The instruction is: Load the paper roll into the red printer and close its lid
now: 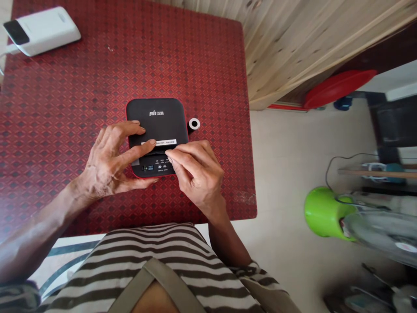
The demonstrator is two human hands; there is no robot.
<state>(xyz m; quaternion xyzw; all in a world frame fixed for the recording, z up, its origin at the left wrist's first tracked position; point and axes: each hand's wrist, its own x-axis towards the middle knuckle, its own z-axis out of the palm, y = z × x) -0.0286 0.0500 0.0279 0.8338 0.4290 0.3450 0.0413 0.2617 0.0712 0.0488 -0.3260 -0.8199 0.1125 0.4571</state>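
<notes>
A black box with red edges (pixel 159 119) lies flat on the red patterned tablecloth (pixel 130 65), white lettering on its lid. My left hand (pixel 110 161) rests on its left side, fingers spread over the lid and thumb under the near edge. My right hand (pixel 195 169) is at the box's near right corner, fingertips pinched together against a white label strip (pixel 163 142). A small white ring with a dark centre (pixel 194 124) lies on the cloth just right of the box.
A white power bank (pixel 41 28) with a cable sits at the table's far left corner. Right of the table is floor with a green fan base (pixel 322 213), a red lid-like object (pixel 339 87) and a wooden wall.
</notes>
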